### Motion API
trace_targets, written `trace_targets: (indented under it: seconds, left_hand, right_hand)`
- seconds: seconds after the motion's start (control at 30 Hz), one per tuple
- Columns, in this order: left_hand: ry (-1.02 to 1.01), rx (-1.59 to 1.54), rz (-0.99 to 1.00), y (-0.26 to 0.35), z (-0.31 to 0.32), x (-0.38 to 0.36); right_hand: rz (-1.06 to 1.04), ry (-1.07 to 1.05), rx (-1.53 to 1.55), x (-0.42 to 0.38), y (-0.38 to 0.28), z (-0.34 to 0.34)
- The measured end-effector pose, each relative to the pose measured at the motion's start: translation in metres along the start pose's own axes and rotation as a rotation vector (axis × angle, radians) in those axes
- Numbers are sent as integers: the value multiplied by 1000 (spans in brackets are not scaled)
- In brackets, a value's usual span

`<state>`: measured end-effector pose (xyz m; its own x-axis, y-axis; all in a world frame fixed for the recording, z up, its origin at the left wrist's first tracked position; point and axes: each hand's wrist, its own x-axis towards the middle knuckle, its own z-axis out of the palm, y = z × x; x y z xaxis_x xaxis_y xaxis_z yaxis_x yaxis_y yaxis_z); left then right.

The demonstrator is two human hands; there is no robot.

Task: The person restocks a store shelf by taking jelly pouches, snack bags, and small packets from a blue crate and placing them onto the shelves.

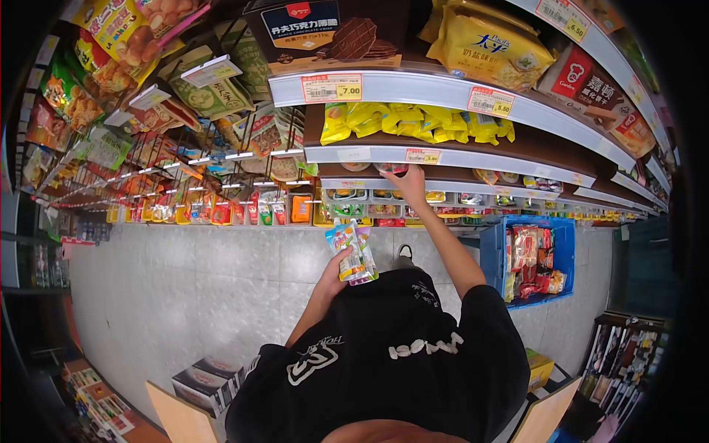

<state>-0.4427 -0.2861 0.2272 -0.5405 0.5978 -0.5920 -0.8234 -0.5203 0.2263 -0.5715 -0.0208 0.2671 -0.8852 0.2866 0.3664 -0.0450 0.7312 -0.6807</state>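
Note:
My left hand (337, 272) is closed around the lower part of some spouted drink pouches (354, 252), held in front of my body above the floor. At least two pouches show, one with a blue top and one with purple, their fronts printed with fruit colours. Reaching up to the shelf, my right hand (409, 184) has its fingers bent at a small round reddish pack (391, 168) under the price-tag strip. The strip covers part of that pack, and another round pack (356, 166) lies to its left.
Above my right hand, yellow bags (413, 123) fill a shelf. A blue crate (493, 258) with red snack packs stands on the floor to the right. Hanging snack bags (210, 81) line the left rack. Cartons (209, 384) sit behind me on the left.

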Motion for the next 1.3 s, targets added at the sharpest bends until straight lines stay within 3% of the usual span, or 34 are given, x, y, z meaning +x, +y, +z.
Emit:
trace_targets:
  seconds: [0.2,0.27,0.4,0.5,0.6,0.67,0.73,0.8,0.83,0.9,1.0,1.07,1.13,1.3]
  left_hand:
    - [-31,39,-33,19,0,-16]
    - [-37,44,-58,23,-2,-14]
    - [-44,61,-85,33,6,-16]
    - [-82,33,-118,37,3,-13]
    - [-39,91,-56,41,13,-16]
    - [-40,124,-36,45,21,-18]
    - [-42,150,-13,40,25,-14]
    - [-57,132,-8,37,26,-6]
    - [-58,134,-5,35,29,-4]
    - [-92,116,-41,26,40,3]
    - [-102,179,-41,11,45,16]
    - [-80,226,-38,-3,46,30]
    - [-30,293,82,-17,54,39]
    - [-33,314,48,-36,86,42]
  right_hand:
    - [10,-66,9,-2,-10,-2]
    - [-89,27,-32,-8,-13,-3]
    - [7,-114,41,-9,-5,-1]
    - [-107,108,-109,-14,-24,-1]
    - [-213,126,-283,-46,-55,-34]
    - [-273,7,-144,-86,-67,-42]
    - [-136,-340,49,-118,-71,-47]
    - [301,-432,589,-155,-52,-22]
    - [298,-431,590,-165,-45,-14]
    - [635,-460,831,-176,-34,-9]
    - [468,-536,609,-171,-28,-23]
    - [463,-476,543,-164,-31,-39]
    - [368,-502,378,-161,-22,-51]
    - [300,-315,275,-167,-15,-86]
